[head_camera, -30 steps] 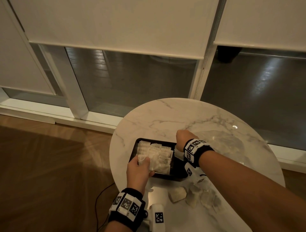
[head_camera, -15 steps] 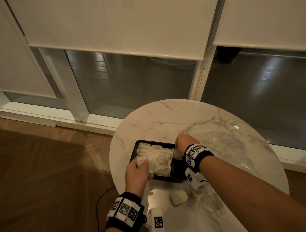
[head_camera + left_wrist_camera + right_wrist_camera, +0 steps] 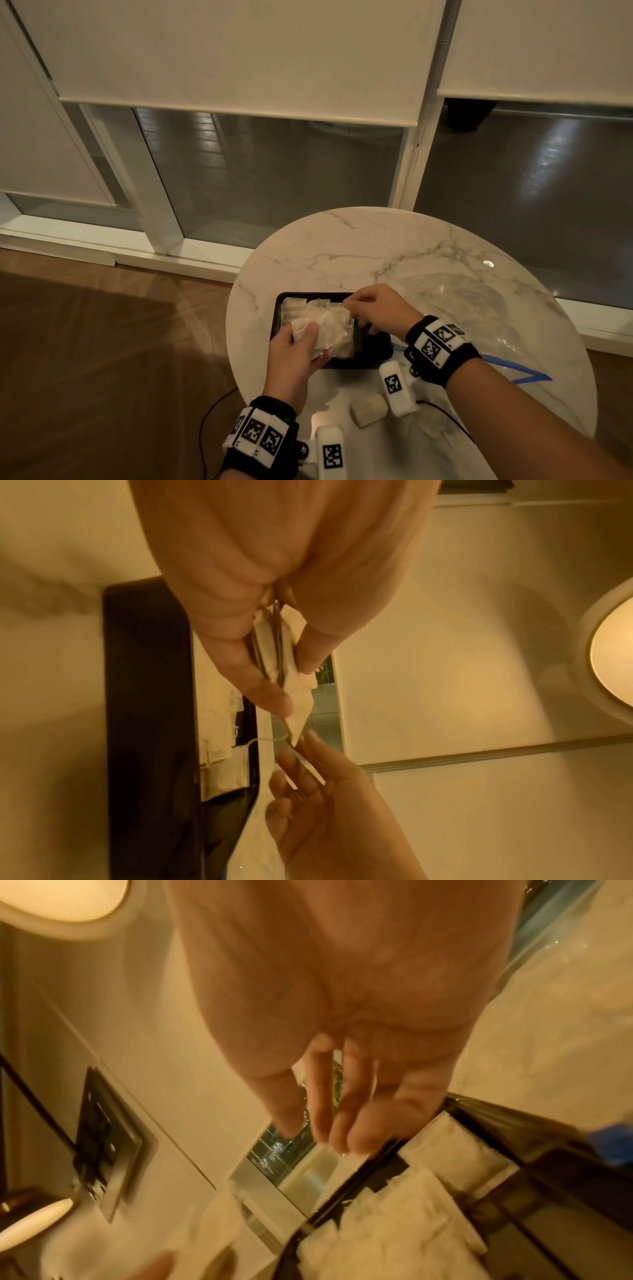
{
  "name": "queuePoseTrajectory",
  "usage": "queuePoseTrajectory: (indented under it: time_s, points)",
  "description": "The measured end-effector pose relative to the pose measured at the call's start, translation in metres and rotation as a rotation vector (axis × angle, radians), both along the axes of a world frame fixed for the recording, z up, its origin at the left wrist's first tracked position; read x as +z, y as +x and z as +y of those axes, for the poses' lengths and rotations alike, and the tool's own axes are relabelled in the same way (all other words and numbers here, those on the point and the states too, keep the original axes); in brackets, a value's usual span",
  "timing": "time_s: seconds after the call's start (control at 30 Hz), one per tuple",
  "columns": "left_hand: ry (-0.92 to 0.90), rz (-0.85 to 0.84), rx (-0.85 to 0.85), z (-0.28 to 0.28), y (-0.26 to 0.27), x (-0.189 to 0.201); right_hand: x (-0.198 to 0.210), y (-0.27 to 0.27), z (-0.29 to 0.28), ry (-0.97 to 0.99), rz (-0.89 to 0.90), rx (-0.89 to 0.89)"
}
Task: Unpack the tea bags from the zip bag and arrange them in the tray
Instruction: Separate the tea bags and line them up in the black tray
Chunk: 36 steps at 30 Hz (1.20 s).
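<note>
A black tray (image 3: 374, 346) sits on the marble table with pale tea bags (image 3: 298, 307) lined up in its left part. My left hand (image 3: 311, 337) hovers over the tray's near left corner and pinches a small bunch of tea bags (image 3: 295, 685) between thumb and fingers. My right hand (image 3: 352, 308) reaches in from the right over the tray, its fingers (image 3: 352, 1123) straight and loose. Their tips meet the low corner of the held bunch, where a thin string hangs. The clear zip bag (image 3: 459, 298) lies flat on the table behind the right hand.
Loose tea bags (image 3: 368, 407) lie on the table in front of the tray. The bag's blue zip strip (image 3: 513, 371) shows by my right forearm. The round table's (image 3: 342, 246) left edge is close to the tray. Window frames and wooden floor lie beyond.
My right hand has moved left from the tray's far right edge to the bunch, and its fingers have straightened. My left hand keeps its hold on the tea bags.
</note>
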<state>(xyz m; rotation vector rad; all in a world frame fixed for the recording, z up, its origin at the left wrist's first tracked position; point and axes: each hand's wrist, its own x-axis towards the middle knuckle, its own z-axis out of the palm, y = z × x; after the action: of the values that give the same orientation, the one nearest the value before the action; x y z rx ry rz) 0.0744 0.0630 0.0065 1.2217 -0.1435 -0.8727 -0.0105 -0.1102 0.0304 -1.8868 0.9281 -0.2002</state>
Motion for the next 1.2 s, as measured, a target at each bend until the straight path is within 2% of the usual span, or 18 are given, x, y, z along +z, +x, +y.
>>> queuePoseTrajectory:
  time_s: [0.07,0.13,0.3,0.57,0.63,0.73,0.87,1.03,1.2]
  points:
    - [-0.045,0.016,-0.019,-0.002,-0.002,0.001,0.005,-0.009,0.012,0.154,-0.029,0.139]
    - [-0.081,0.017,-0.039,-0.004,-0.005,0.002,0.007,-0.015,0.019,0.195,-0.075,0.201]
    - [-0.093,-0.018,-0.053,-0.005,-0.007,0.001,0.006,-0.023,0.015,0.19,-0.159,0.1]
    - [0.003,-0.092,-0.035,-0.002,-0.001,-0.006,0.012,-0.024,-0.001,0.149,-0.131,0.074]
    - [0.102,-0.197,-0.066,-0.001,0.002,-0.009,0.012,-0.025,-0.012,-0.011,-0.06,0.032]
    - [0.258,-0.294,-0.205,0.0,0.0,-0.015,0.005,-0.024,-0.029,-0.3,0.159,-0.019]
    - [0.341,-0.343,-0.298,-0.002,-0.005,-0.018,-0.006,-0.008,-0.037,-0.373,0.336,0.069]
    - [0.346,-0.396,-0.368,-0.004,-0.002,-0.016,-0.014,0.014,-0.048,-0.473,0.546,0.139]
    - [0.319,-0.466,-0.35,-0.006,-0.005,-0.023,-0.018,0.032,-0.055,-0.574,0.663,0.187]
